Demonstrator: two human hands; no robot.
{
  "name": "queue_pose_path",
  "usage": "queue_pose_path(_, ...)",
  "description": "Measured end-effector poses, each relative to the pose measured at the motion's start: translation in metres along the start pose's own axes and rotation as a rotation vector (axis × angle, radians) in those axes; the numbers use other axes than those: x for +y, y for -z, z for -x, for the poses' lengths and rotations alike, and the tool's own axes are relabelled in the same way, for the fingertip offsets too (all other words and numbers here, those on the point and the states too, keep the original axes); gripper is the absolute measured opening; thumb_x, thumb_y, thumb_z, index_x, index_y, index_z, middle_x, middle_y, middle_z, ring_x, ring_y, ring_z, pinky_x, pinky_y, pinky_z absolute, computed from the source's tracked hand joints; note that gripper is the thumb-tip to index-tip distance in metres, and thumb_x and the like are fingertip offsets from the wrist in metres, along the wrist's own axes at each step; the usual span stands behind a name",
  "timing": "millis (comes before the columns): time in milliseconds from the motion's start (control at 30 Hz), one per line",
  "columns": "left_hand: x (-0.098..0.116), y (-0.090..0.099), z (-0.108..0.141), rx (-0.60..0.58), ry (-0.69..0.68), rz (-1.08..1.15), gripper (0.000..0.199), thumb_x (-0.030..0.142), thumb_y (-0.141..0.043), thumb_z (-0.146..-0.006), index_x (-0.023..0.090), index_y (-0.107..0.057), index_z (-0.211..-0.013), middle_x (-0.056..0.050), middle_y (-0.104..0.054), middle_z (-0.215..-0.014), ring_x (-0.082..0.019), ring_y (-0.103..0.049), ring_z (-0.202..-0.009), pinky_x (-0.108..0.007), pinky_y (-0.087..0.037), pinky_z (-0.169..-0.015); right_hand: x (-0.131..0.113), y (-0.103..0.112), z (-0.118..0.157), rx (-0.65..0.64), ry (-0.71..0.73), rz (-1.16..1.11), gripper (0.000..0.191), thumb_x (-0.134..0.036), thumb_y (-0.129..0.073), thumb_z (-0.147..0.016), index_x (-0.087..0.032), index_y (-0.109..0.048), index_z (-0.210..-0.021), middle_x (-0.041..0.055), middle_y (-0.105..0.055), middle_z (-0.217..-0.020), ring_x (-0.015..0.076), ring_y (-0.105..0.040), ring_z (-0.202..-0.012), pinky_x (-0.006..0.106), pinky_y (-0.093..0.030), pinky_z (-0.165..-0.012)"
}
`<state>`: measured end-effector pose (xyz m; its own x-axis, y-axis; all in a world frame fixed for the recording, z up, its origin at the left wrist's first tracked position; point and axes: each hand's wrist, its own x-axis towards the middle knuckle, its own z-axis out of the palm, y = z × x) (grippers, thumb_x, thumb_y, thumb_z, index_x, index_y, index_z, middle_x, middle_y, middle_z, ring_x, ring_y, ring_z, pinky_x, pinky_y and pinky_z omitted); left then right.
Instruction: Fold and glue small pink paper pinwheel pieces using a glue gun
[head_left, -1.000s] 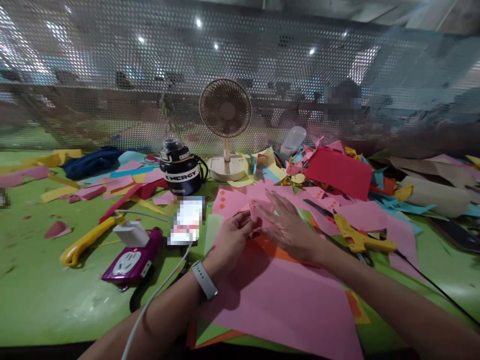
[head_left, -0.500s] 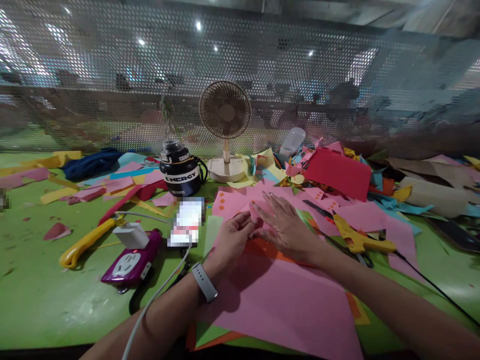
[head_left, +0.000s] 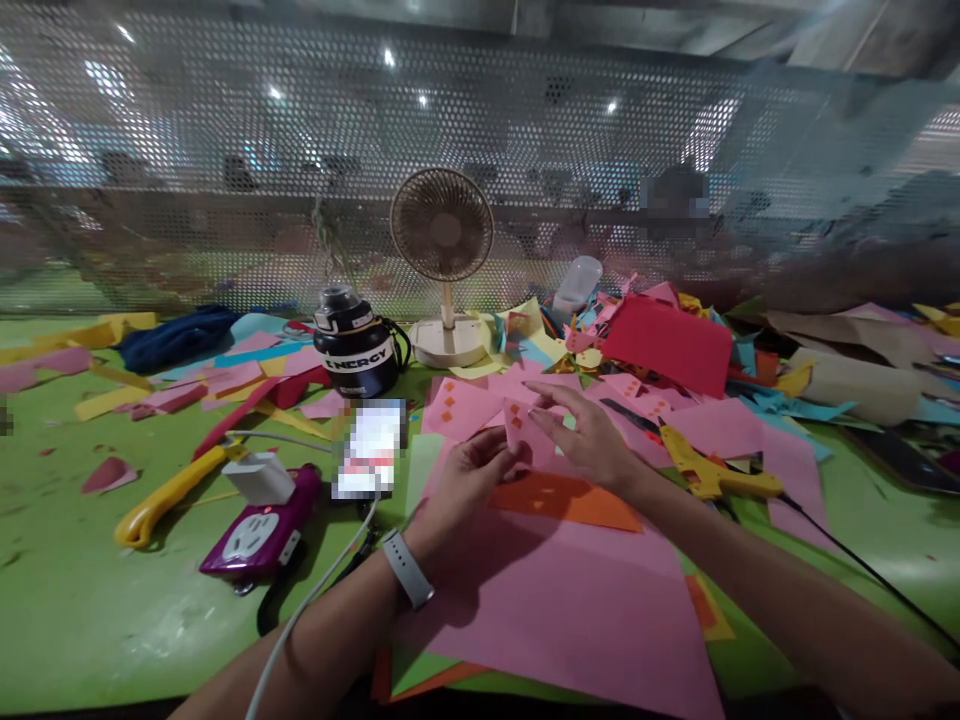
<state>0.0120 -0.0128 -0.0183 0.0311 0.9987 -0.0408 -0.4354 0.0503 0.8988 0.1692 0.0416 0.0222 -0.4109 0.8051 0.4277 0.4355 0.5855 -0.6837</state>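
Pinched in my left hand [head_left: 474, 472] is a small pink paper piece [head_left: 516, 420] with orange diamond shapes on it. My right hand [head_left: 592, 437] hovers just right of that piece, its fingers apart and holding nothing. Below both hands lie an orange paper strip [head_left: 574, 502] and a large pink sheet [head_left: 570, 610]. Another pink piece with orange diamonds [head_left: 457, 408] rests flat behind my left hand. Right of my right hand, a yellow hot glue gun [head_left: 709, 472] lies on the papers.
A purple power adapter [head_left: 262, 525], a yellow-handled cutter [head_left: 169, 495] and a lit phone [head_left: 369, 450] are on the left. A black bottle [head_left: 356, 345] and a fan [head_left: 444, 225] stand at the back. Paper scraps and a red sheet [head_left: 667, 340] pile up at back right.
My right hand has drawn back to the right, off the small pink piece. Its orange diamonds now show, as does more of the orange strip. My left hand keeps its pinch.
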Motion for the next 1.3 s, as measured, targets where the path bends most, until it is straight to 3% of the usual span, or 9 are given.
queue_pose_path(167, 0.005, 0.000, 0.001, 0.078, -0.017, -0.012, 0.031, 0.040, -0.081, -0.065, 0.016, -0.073, -0.084, -0.005, -0.069, -0.088, -0.014, -0.061, -0.075, -0.021, -0.048, -0.064, 0.000, -0.003, 0.002, -0.045, -0.088, -0.109, 0.041, -0.031, -0.055, -0.086, -0.017, -0.059, -0.124, 0.0036, -0.065, -0.088, 0.0163, -0.060, -0.081, 0.033, -0.050, -0.078)
queue_pose_path(367, 0.003, 0.000, -0.002, 0.146, -0.001, -0.031, 0.036, 0.044, -0.082, -0.061, 0.014, -0.071, -0.077, -0.002, -0.064, -0.070, -0.012, -0.054, -0.064, -0.021, -0.041, -0.057, -0.007, -0.008, 0.007, -0.043, -0.056, -0.147, 0.038, -0.030, -0.055, -0.086, -0.019, -0.060, -0.122, 0.0027, -0.064, -0.087, 0.0154, -0.059, -0.079, 0.031, -0.050, -0.079)
queue_pose_path(567, 0.003, 0.000, -0.002, 0.136, -0.088, -0.075, 0.037, 0.048, -0.081, -0.062, 0.014, -0.066, -0.061, 0.004, -0.052, -0.054, -0.008, -0.041, -0.053, -0.021, -0.034, -0.052, -0.015, -0.011, 0.010, -0.027, -0.042, -0.091, 0.038, -0.030, -0.054, -0.086, -0.022, -0.060, -0.123, 0.0030, -0.065, -0.091, 0.0154, -0.059, -0.081, 0.032, -0.049, -0.082)
queue_pose_path(700, 0.003, 0.002, -0.003, 0.123, -0.110, -0.080, 0.035, 0.050, -0.078, -0.065, 0.016, -0.070, -0.069, 0.003, -0.056, -0.061, -0.009, -0.045, -0.058, -0.021, -0.036, -0.054, -0.007, -0.012, 0.010, -0.022, -0.088, -0.188, 0.041, -0.031, -0.056, -0.085, -0.019, -0.058, -0.124, 0.0027, -0.063, -0.088, 0.0148, -0.058, -0.079, 0.032, -0.050, -0.080)
queue_pose_path(900, 0.003, 0.003, -0.001, 0.050, -0.025, -0.043, 0.034, 0.046, -0.079, -0.066, 0.020, -0.072, -0.087, -0.001, -0.066, -0.087, -0.014, -0.058, -0.075, -0.023, -0.046, -0.067, 0.005, -0.004, 0.005, 0.013, -0.165, -0.288, 0.041, -0.031, -0.059, -0.080, -0.017, -0.060, -0.119, 0.0024, -0.061, -0.083, 0.0156, -0.059, -0.081, 0.032, -0.050, -0.080)
queue_pose_path(1033, 0.003, 0.002, 0.000, 0.064, -0.051, -0.010, 0.034, 0.044, -0.078, -0.068, 0.021, -0.073, -0.092, -0.003, -0.070, -0.087, -0.016, -0.063, -0.080, -0.028, -0.050, -0.078, 0.008, 0.006, 0.002, 0.015, -0.196, -0.334, 0.042, -0.031, -0.061, -0.079, -0.016, -0.061, -0.118, 0.0041, -0.063, -0.086, 0.0162, -0.060, -0.081, 0.032, -0.050, -0.077)
queue_pose_path(1300, 0.000, 0.001, 0.001, 0.086, -0.054, -0.062, 0.035, 0.050, -0.074, -0.071, 0.015, -0.068, -0.070, -0.004, -0.068, -0.072, -0.016, -0.066, -0.069, -0.030, -0.052, -0.076, 0.011, 0.011, 0.002, 0.015, -0.220, -0.389, 0.039, -0.032, -0.062, -0.077, -0.016, -0.064, -0.113, 0.0039, -0.063, -0.085, 0.0156, -0.060, -0.082, 0.033, -0.050, -0.079)
